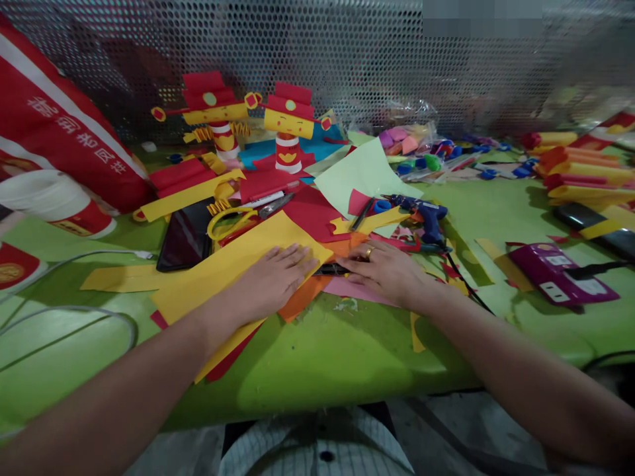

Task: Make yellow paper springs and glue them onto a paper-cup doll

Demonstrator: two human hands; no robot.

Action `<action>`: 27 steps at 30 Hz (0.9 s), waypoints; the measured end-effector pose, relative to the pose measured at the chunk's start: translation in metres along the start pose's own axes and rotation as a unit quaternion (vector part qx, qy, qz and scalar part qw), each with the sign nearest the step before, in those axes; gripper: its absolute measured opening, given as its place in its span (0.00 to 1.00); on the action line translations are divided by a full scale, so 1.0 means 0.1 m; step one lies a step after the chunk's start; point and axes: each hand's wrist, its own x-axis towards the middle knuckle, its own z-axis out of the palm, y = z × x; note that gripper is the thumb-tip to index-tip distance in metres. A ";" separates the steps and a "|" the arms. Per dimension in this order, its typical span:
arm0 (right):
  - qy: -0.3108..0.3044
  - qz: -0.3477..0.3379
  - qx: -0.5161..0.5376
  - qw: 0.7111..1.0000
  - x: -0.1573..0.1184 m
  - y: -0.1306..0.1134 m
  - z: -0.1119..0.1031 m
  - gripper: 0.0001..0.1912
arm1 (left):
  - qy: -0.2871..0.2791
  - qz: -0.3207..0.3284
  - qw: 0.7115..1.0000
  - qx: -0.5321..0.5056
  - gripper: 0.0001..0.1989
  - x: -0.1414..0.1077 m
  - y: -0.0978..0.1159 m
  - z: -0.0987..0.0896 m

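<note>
My left hand (pixel 278 277) lies flat on a sheet of yellow paper (pixel 213 277), with its fingers stretched to the right. More yellow and red sheets stick out beneath that paper. To the right, my right hand (pixel 389 270), with a gold ring, rests with fingers extended over orange paper (pixel 310 294) and pink paper (pixel 354 289). A slim dark object (pixel 330 269) lies between the two hands at the right fingertips; its kind is unclear. Behind the left hand are yellow-handled scissors (pixel 228 225) and a dark phone (pixel 184 235).
Two paper figures in red hats (pixel 288 122) stand at the back. A blue glue gun (pixel 421 211) lies behind my right hand. A purple power strip (pixel 563 274) sits at right, rolled papers (pixel 590 165) beyond it. White cups (pixel 54 198) and a cable (pixel 89 252) are at left.
</note>
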 end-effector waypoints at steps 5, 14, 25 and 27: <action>-0.017 -0.011 0.024 0.999 0.06 0.03 0.00 0.15 | 0.000 -0.006 1.000 -0.008 0.24 0.02 0.01 -0.01; -0.021 -0.021 0.033 0.999 0.05 0.04 -0.01 0.15 | -0.002 -0.008 1.000 -0.021 0.24 0.02 0.01 -0.03; -0.035 -0.004 0.043 0.998 0.05 0.04 0.01 0.16 | 0.008 -0.008 1.000 -0.013 0.24 0.03 0.04 -0.08; -0.039 0.000 0.041 0.998 0.05 0.04 0.00 0.16 | 0.021 -0.014 1.000 -0.008 0.23 -0.04 0.05 -0.14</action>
